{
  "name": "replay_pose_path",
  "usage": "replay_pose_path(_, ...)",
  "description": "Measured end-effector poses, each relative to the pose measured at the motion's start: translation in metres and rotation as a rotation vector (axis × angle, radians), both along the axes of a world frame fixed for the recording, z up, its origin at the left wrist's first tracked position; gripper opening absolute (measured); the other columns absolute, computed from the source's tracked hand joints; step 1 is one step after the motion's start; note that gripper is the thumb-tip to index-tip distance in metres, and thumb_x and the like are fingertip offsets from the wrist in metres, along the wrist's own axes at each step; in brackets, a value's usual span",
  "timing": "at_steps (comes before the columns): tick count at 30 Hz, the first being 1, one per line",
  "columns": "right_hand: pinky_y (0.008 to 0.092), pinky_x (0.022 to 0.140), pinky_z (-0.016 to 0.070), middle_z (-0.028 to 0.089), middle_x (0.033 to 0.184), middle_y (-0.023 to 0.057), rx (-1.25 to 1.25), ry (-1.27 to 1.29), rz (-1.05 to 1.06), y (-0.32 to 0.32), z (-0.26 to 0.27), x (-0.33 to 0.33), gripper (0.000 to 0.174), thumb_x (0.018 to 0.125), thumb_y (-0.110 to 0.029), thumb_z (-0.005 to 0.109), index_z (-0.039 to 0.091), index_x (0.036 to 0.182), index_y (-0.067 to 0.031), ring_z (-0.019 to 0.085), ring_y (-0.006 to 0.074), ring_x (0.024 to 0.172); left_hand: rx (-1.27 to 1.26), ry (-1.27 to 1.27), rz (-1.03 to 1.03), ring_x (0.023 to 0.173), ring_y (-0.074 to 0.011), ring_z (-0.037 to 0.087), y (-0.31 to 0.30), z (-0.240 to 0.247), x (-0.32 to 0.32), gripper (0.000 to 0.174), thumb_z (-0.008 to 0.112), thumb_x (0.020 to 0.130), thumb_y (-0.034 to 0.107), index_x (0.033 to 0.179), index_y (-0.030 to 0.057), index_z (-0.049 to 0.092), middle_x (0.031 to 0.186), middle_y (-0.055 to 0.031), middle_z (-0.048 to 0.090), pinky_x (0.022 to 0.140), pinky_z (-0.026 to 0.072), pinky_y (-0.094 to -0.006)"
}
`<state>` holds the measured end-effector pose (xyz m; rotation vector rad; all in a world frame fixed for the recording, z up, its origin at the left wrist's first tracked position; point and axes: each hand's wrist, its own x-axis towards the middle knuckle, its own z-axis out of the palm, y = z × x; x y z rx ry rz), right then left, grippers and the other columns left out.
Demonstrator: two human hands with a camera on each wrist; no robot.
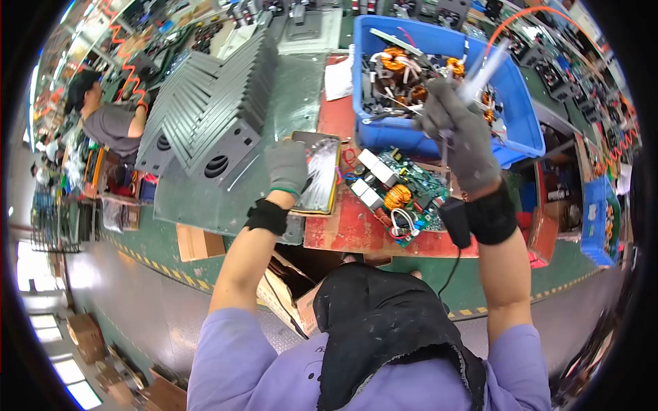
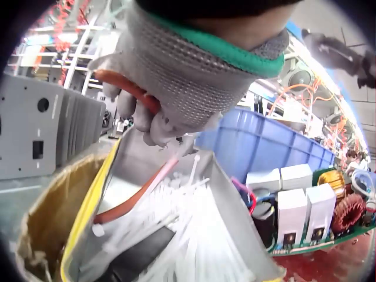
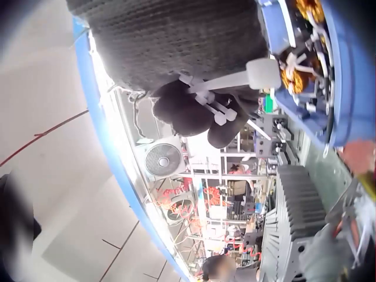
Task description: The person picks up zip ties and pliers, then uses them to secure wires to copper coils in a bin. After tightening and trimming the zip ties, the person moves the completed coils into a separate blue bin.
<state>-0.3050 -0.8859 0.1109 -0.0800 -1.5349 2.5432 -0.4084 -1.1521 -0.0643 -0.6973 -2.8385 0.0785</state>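
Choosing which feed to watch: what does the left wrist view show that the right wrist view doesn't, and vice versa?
Left wrist only: the circuit board with white blocks.
Right wrist only: copper coils inside the bin, and white ties clearly visible in the right hand's fingers.
Both: the blue bin, grey metal housings and gloved left hand.

Lilac sleeves, green-cuffed grey glove, blue bin, white ties, yellow-edged box, green board, yellow-striped floor
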Motion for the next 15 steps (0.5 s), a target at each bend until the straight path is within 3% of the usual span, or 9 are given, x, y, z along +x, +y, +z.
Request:
replay_pose_path(5,0.0284,0.057,0.0453,0.036,0.056,-0.0059,0.078,0.045,-0.153,0.076,-0.003,0.098,0.02,0.097,-0.025,0.053,0.061,0.096,-0.0064,0.037,0.0074,0.049,0.145,-0.056,0.112,0.082,-0.0312,0.065,-0.005,0.029,0.0,0.015,0.062,0.082,0.026,0.09,0.0145,0.067,0.088,-0.0109,0.067,0.068,0.0483,-0.0407)
replay_pose_path(7,0.0288,0.054,0.0448,0.039,0.057,-0.0044,0.014,0.108,-0.184,0.113,-0.01,0.146,0.024,0.096,-0.029,0.055,0.058,0.102,-0.0056,0.04,0.0087,0.049,0.582,-0.139,0.315,0.082,-0.0333,0.064,-0.011,0.028,0.001,0.025,0.068,0.078,0.021,0.101,0.0141,0.066,0.089,-0.0162,0.067,0.07,0.0497,-0.0392)
replay_pose_path(8,0.0284,0.054,0.0447,0.041,0.058,-0.0033,-0.046,0.072,-0.243,0.126,-0.012,0.172,0.024,0.096,-0.027,0.055,0.057,0.103,-0.0042,0.043,0.0095,0.051,0.56,0.006,0.176,0.077,-0.0287,0.064,-0.02,0.025,-0.005,0.029,0.072,0.076,0.02,0.102,0.0111,0.065,0.083,-0.0119,0.067,0.069,0.0494,-0.0363)
replay_pose_path(9,0.0287,0.054,0.0449,0.044,0.058,-0.0023,-0.058,0.074,-0.259,0.144,-0.015,0.199,0.025,0.096,-0.027,0.055,0.057,0.103,-0.0035,0.046,0.0102,0.052,0.791,-0.1,0.215,0.081,-0.0216,0.061,-0.014,0.035,-0.002,0.034,0.073,0.074,0.016,0.105,0.0063,0.064,0.087,-0.0078,0.065,0.076,0.0482,-0.0325)
replay_pose_path(10,0.029,0.054,0.0451,0.046,0.059,-0.0013,-0.071,0.08,-0.274,0.162,-0.02,0.228,0.026,0.095,-0.027,0.055,0.057,0.103,-0.0028,0.048,0.0108,0.053,0.813,0.086,0.114,0.09,-0.0168,0.056,-0.018,0.036,-0.001,0.032,0.065,0.078,0.008,0.11,0.0022,0.06,0.095,-0.0066,0.061,0.083,0.0461,-0.0309)
replay_pose_path(11,0.0274,0.054,0.0444,0.048,0.062,-0.0018,-0.053,0.029,-0.327,0.178,-0.027,0.255,0.026,0.095,-0.026,0.056,0.056,0.104,-0.0024,0.049,0.0096,0.055,1.149,-0.007,-0.011,0.095,-0.0186,0.056,-0.038,0.022,-0.019,0.033,0.057,0.081,0.002,0.114,0.0019,0.057,0.1,-0.0096,0.06,0.089,0.0437,-0.03)
replay_pose_path(13,0.024,0.054,0.0428,0.05,0.066,-0.0033,-0.05,-0.034,-0.359,0.211,-0.041,0.314,0.022,0.095,-0.021,0.057,0.057,0.106,-0.0024,0.049,0.0066,0.058,0.879,0.334,0.125,0.087,-0.0198,0.056,0.008,0.074,0.021,0.022,0.056,0.091,0.011,0.111,-0.0002,0.056,0.095,-0.0071,0.06,0.082,0.0457,-0.0313)
replay_pose_path(15,0.0205,0.055,0.0403,0.05,0.07,-0.0053,-0.052,-0.159,-0.35,0.241,-0.041,0.375,0.017,0.096,-0.014,0.054,0.059,0.106,-0.0029,0.047,0.0034,0.061,0.813,0.272,0.313,0.075,-0.0186,0.056,0.083,0.132,0.083,0.023,0.056,0.095,0.017,0.107,-0.0015,0.056,0.087,-0.0062,0.06,0.069,0.0469,-0.0317)
